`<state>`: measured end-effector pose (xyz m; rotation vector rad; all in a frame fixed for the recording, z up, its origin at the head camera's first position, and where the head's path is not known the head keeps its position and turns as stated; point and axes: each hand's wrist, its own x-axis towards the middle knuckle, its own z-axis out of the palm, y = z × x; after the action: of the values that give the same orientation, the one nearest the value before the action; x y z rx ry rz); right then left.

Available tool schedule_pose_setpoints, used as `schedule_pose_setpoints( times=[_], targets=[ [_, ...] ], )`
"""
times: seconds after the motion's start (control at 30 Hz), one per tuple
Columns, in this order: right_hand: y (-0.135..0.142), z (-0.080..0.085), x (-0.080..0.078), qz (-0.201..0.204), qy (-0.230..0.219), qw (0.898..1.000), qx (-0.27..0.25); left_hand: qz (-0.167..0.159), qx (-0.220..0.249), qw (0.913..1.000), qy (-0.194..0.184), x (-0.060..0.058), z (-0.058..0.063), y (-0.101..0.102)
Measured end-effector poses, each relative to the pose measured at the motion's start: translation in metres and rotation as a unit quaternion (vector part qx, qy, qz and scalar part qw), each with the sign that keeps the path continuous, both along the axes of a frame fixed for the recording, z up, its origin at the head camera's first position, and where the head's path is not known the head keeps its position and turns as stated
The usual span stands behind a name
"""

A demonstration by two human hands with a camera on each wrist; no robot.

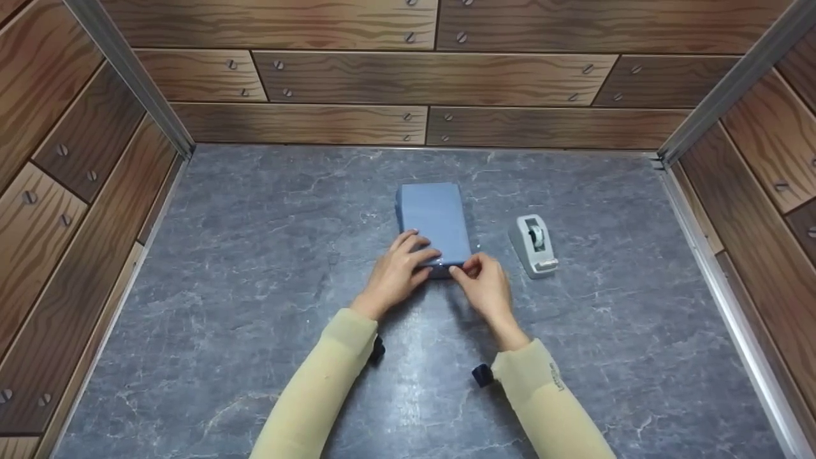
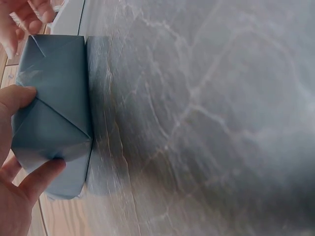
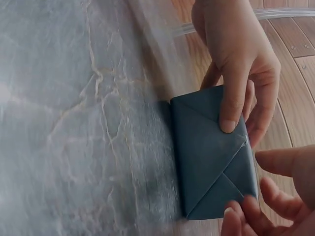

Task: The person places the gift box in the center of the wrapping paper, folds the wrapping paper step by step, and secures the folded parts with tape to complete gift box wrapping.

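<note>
A box wrapped in blue paper point(image 1: 433, 217) lies on the grey marbled surface, its folded end towards me. My left hand point(image 1: 398, 268) grips the near left corner; in the left wrist view its thumb point(image 2: 22, 94) presses the folded end beside a small piece of clear tape point(image 2: 30, 77). At the near right corner is my right hand point(image 1: 488, 284), thumb and fingers spread apart. Its fingertips point(image 3: 234, 216) are at the box's edge in the right wrist view, while its thumb point(image 3: 275, 161) stands close to the end; whether it touches is unclear.
A pale grey tape dispenser point(image 1: 535, 247) with a roll in it stands right of the box. Wood-patterned panels point(image 1: 421, 76) wall the marbled surface point(image 1: 268, 210) at the back and both sides, with metal strips point(image 1: 733, 312) along the corners and right edge.
</note>
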<state>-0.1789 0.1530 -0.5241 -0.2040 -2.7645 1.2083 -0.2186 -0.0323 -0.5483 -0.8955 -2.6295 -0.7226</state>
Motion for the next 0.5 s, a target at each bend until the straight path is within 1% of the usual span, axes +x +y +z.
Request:
schedule_pose_setpoints(
  times=[0.1,0.3,0.37,0.5],
  targets=[
    [-0.001,-0.002,-0.003,0.002,0.01,1.0,0.01,0.002,-0.002,1.0,-0.003,0.0,0.0,0.0],
    [-0.008,-0.008,-0.01,0.047,0.016,0.998,0.034,0.003,-0.007,1.0,-0.004,0.0,-0.001,-0.001],
    [-0.01,-0.009,-0.012,0.047,0.019,0.998,0.04,0.002,-0.006,1.0,-0.005,0.0,-0.001,0.0],
    [-0.012,-0.009,-0.017,0.032,0.027,0.998,0.038,0.004,-0.006,1.0,-0.003,-0.001,-0.001,0.0]
  ],
)
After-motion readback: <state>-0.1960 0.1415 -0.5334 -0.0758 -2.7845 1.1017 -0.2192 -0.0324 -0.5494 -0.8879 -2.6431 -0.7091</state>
